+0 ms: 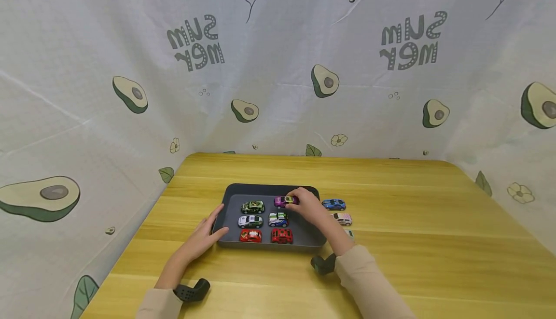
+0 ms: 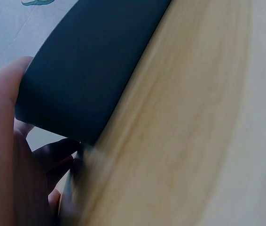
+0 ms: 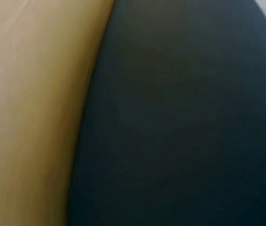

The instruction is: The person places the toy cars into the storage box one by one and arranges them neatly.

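While the left hand point(image 1: 207, 234) is lying flat-fingered against the dark tray's point(image 1: 229, 194) left wall, the right hand point(image 1: 307, 206) is pinching the purple car point(image 1: 283, 201) at the tray's far right corner, long axis running left-right.

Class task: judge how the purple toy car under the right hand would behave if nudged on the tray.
The purple toy car sits on wheels, so it probably rolls easily. It looks small and rigid. The tray rim would likely stop it.

Two bare hands: left hand point(image 1: 204, 234), right hand point(image 1: 310, 208). Beige long sleeves point(image 1: 369, 285). Black wrist mounts point(image 1: 193, 291) strapped under each wrist.
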Motion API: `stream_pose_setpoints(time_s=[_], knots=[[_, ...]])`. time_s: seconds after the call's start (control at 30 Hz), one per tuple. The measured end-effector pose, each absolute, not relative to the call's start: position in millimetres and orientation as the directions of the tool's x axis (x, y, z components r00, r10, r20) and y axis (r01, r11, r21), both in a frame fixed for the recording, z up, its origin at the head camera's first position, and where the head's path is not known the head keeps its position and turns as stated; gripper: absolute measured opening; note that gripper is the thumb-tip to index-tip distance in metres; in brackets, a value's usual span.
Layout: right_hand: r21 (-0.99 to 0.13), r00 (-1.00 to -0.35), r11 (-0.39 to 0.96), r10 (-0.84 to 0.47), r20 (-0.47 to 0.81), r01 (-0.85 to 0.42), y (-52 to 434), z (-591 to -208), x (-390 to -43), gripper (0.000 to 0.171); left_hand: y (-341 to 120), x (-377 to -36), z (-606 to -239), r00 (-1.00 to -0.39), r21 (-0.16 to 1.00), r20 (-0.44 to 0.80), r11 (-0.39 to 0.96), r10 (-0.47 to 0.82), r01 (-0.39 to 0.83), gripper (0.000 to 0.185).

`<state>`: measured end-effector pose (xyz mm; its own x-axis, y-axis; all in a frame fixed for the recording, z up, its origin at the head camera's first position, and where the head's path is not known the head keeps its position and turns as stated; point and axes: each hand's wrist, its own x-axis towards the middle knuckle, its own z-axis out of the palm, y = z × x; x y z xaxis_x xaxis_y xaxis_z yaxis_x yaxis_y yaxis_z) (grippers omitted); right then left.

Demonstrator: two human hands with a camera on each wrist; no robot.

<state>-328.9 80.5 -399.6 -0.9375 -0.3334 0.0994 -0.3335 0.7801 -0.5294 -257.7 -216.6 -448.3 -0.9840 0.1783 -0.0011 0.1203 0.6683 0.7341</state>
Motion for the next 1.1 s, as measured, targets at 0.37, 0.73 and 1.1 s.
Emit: stream_pose_setpoints(time_s=[0.37, 0.73, 1.1], knots=[[-0.483, -0.924, 0.800, -0.380, 0.048, -0.355, 66, -410, -339, 0.029, -217, -259, -449, -0.985, 0.735, -0.002, 0.668, 0.175, 0.117, 0.070], [-0.475, -0.922, 0.803, -0.385, 0.050, -0.361, 64, -417, -345, 0.028, -216, -259, -449, -0.986, 0.732, -0.003, 0.672, 0.166, 0.111, 0.070], [-0.524, -0.928, 0.783, -0.371, 0.043, -0.337, 69, -417, -344, 0.033, -216, -259, -449, -0.986, 0.736, -0.006, 0.668, 0.169, 0.110, 0.070]])
